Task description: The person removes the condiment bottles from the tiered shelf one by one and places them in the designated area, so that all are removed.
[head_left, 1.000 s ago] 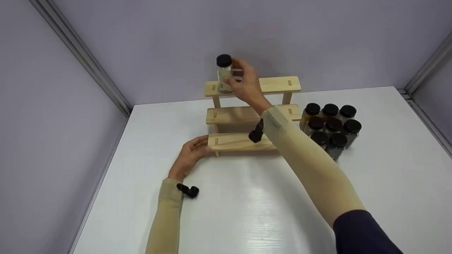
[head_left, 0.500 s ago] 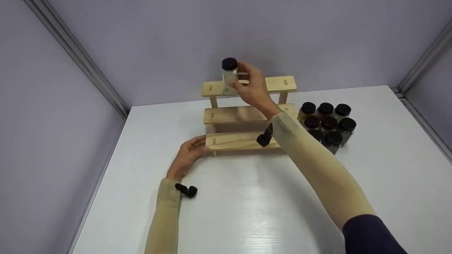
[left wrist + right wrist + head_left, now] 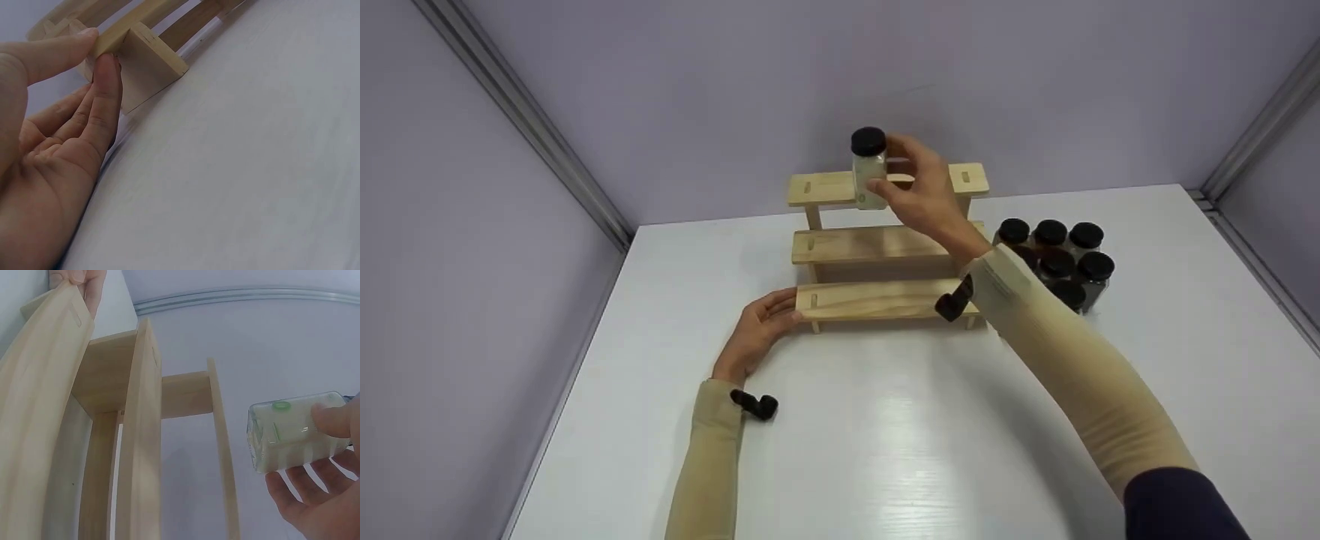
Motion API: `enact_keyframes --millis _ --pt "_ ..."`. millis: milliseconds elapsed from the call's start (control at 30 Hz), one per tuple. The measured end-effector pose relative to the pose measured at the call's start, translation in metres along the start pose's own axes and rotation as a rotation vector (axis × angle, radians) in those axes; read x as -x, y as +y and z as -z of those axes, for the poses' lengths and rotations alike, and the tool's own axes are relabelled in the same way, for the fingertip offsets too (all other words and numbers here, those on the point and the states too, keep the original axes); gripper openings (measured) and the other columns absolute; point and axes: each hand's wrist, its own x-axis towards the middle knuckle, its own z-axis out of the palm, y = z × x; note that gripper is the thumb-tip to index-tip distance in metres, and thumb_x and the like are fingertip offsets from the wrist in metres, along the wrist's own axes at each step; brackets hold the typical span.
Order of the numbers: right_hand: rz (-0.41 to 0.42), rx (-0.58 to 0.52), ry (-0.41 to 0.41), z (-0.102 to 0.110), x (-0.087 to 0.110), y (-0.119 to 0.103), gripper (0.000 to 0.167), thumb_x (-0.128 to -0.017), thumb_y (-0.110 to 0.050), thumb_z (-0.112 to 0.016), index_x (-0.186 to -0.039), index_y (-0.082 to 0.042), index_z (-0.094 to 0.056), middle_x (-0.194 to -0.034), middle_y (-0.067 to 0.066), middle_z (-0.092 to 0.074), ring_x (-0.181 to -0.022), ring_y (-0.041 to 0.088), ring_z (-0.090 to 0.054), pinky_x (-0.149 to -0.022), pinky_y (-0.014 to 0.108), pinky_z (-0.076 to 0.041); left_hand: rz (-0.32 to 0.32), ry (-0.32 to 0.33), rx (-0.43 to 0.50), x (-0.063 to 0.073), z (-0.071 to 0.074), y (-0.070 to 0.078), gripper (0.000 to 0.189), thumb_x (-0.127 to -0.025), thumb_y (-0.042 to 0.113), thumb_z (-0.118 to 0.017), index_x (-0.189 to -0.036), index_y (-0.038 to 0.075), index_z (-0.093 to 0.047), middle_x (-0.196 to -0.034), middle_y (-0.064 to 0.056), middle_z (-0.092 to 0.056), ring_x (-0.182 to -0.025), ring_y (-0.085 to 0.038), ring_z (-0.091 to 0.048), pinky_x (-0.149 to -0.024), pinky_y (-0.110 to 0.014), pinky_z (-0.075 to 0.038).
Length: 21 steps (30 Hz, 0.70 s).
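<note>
My right hand (image 3: 924, 191) holds a clear square glass spice jar (image 3: 871, 176) with a black lid and pale contents. Thumb on one side and fingers on the other, it keeps the jar upright in front of the top tier. In the right wrist view a gap shows between the glass jar (image 3: 292, 433) and the top board (image 3: 222, 444). At the lower left, my left hand (image 3: 756, 334) pinches the left end of the bottom tier of a three-tier wooden rack (image 3: 885, 300). The left wrist view shows thumb and fingers on the bottom board's end (image 3: 112, 39).
Several black-lidded spice jars (image 3: 1095, 268) stand grouped on the white table (image 3: 840, 435) right of the rack, partly hidden by my right forearm. A pale wall (image 3: 720, 90) rises close behind the rack, with metal rails (image 3: 532, 112) at the corners.
My right hand has moved the spice jar rightward from the top tier's left end, and slightly toward me. My left hand keeps its place on the rack.
</note>
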Motion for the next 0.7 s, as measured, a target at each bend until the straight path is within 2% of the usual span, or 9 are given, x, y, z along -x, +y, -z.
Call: enact_keyframes --millis 233,533,700 --pt "0.018 0.018 -0.012 0.017 0.013 -0.004 0.05 -0.098 0.0 -0.074 -0.145 -0.006 -0.061 -0.14 0.013 -0.065 -0.126 0.029 -0.068 -0.106 0.041 -0.059 -0.007 -0.005 -0.022 0.001 0.001 0.0 0.059 -0.104 0.007 -0.069 -0.157 -0.003 -0.046 -0.154 -0.026 -0.054 -0.128 -0.024 -0.065 -0.107 -0.032 -0.057" --pt "-0.031 0.041 -0.013 0.042 0.027 -0.022 0.055 -0.095 0.003 -0.077 -0.146 -0.006 -0.06 -0.138 0.015 -0.065 -0.124 0.031 -0.068 -0.104 0.039 -0.06 -0.027 -0.004 -0.07 0.002 0.003 0.001 0.058 -0.104 0.011 -0.07 -0.157 -0.002 -0.048 -0.154 -0.023 -0.056 -0.134 -0.025 -0.063 -0.108 -0.03 -0.056" --pt "0.0 0.047 -0.014 0.058 0.032 -0.033 0.054 -0.093 0.002 -0.077 -0.144 -0.006 -0.061 -0.136 0.014 -0.066 -0.12 0.03 -0.069 -0.103 0.04 -0.061 -0.025 0.002 -0.065 0.003 0.003 0.0 0.059 -0.104 0.011 -0.071 -0.157 -0.002 -0.048 -0.154 -0.023 -0.056 -0.133 -0.025 -0.063 -0.108 -0.029 -0.056"
